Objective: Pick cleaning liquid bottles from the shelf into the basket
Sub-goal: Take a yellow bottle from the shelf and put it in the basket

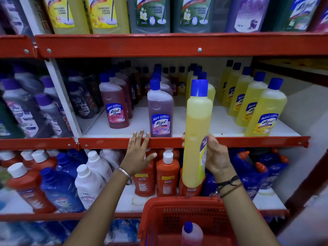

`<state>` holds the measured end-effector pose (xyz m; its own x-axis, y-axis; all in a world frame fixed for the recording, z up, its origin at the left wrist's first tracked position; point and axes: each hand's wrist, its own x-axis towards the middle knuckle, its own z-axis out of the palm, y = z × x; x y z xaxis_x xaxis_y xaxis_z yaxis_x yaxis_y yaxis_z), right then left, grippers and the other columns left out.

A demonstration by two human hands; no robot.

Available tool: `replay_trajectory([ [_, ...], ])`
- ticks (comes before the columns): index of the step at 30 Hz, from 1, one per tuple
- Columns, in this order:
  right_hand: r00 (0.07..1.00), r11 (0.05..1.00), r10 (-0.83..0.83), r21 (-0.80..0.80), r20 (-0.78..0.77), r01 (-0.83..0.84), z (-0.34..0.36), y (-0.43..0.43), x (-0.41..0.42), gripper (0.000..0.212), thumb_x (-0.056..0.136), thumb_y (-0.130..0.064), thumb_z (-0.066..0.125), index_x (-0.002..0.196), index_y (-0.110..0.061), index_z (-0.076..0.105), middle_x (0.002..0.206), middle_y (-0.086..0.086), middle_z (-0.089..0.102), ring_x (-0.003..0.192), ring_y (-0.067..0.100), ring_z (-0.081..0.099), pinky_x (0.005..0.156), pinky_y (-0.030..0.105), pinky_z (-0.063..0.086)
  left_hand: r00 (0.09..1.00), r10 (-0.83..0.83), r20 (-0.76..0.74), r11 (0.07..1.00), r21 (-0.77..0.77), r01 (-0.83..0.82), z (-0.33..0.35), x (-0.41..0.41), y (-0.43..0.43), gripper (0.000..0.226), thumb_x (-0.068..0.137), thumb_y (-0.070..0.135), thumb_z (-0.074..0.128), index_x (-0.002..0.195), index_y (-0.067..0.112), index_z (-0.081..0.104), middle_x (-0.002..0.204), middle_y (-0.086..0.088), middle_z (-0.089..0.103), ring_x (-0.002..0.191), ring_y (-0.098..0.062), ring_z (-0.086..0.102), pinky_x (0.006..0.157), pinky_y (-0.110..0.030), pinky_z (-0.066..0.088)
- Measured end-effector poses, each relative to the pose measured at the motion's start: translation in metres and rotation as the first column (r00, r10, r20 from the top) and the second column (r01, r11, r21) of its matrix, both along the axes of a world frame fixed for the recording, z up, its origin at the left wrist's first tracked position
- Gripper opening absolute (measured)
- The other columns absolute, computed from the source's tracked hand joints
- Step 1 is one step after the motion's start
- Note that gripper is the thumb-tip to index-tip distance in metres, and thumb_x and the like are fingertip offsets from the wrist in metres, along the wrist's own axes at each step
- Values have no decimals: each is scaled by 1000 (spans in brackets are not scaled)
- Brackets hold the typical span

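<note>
My right hand (215, 158) grips a tall yellow cleaning liquid bottle (196, 137) with a blue cap, held upright in front of the middle shelf's red edge (110, 143). My left hand (137, 153) is open, its fingers spread flat against that red edge beside a purple bottle (160, 110). Below, a red basket (179, 219) holds a pink bottle with a blue cap (191, 234). More yellow bottles (264, 110) stand in a row on the right of the middle shelf.
A pink-red bottle (115, 107) and dark bottles (26, 107) fill the middle shelf's left. Large bottles (150, 15) line the top shelf. Orange bottles (166, 173), white ones (88, 183) and blue ones (60, 189) crowd the lower shelf behind the basket.
</note>
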<state>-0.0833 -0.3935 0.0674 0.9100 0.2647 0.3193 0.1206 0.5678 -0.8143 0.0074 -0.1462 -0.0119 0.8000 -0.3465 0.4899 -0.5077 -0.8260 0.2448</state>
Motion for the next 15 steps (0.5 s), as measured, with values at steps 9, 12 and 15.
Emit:
replay_trajectory([
  [9, 954, 923, -300, -257, -19, 285, -45, -24, -62, 82, 53, -43, 87, 120, -18, 47, 105, -9, 73, 98, 13, 67, 77, 27, 55, 752, -639, -161, 584, -738, 338, 32, -118, -63, 82, 78, 69, 51, 139, 17, 34, 139, -9, 41, 131, -20, 36, 106, -38, 32],
  [12, 942, 895, -331, -334, -51, 297, -74, -36, -81, 78, 55, -39, 86, 120, -21, 48, 107, -11, 72, 100, 10, 66, 76, 24, 54, 762, -630, -152, 593, -728, 345, 20, -143, -90, 64, 79, 57, 61, 127, 17, 47, 123, -7, 48, 118, -18, 48, 99, -37, 39],
  [15, 938, 870, -336, -410, -83, 276, -108, -51, -96, 73, 58, -23, 83, 122, -18, 48, 109, -8, 71, 101, 10, 65, 77, 23, 53, 788, -585, -193, 613, -741, 274, -1, -156, -112, 49, 76, 36, 71, 117, 14, 55, 113, -6, 54, 106, -19, 56, 91, -38, 47],
])
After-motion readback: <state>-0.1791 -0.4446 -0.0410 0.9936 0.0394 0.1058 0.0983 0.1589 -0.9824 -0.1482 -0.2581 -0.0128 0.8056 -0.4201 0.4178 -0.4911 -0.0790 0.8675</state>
